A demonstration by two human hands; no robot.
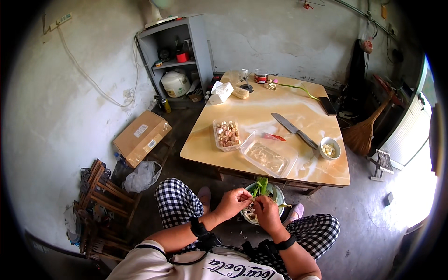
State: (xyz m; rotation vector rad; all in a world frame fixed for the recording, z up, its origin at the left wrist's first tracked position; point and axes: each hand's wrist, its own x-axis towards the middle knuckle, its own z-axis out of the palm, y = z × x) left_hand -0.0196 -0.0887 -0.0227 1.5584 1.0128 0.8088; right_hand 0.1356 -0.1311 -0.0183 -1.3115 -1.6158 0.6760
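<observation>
My left hand and my right hand meet fingertip to fingertip over a bin on the floor between my feet. Both are closed in a pinch around a small pale-green bit whose kind I cannot make out. Green leafy scraps and pale peelings lie in the bin. On the table ahead, a clear tub holds unpeeled garlic. Beside it a larger clear plastic box has small pale pieces on its bottom. At the right, a white bowl contains peeled garlic cloves.
A large knife lies on the table near a red chili. Farther back are a tissue box, a red-labelled jar and a phone. A cardboard box stands left, a small stool right.
</observation>
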